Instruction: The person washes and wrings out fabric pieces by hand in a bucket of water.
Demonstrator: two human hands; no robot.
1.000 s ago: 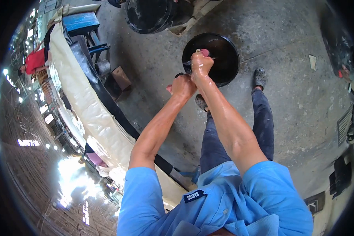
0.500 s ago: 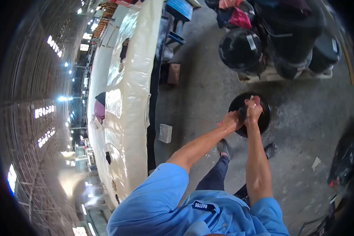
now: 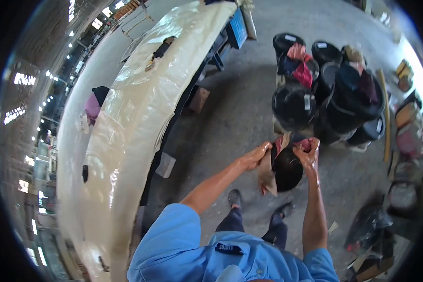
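Note:
My left hand (image 3: 259,154) is closed on one side of a wet-looking rag (image 3: 266,175), whose beige part hangs down beside a black bucket (image 3: 289,175). My right hand (image 3: 309,154) pinches the other side, where pinkish and dark patches show. Stretched between the two hands, the rag passes over the far rim of the bucket. Dark contents or shadow fill the bucket's round mouth. Both hands and forearms shine as if wet.
Black buckets (image 3: 293,108) with labels stand grouped on a pallet ahead, some with cloths (image 3: 301,70) on top. At left runs a long table (image 3: 141,98) under shiny cream sheeting. A pale block (image 3: 165,165) lies by its edge. Black plastic bags (image 3: 369,225) lie at right.
Earlier my hands were together over the bucket, gripping a bunched dark rag. Now they are apart with the rag opened between them. The view has turned and shifted.

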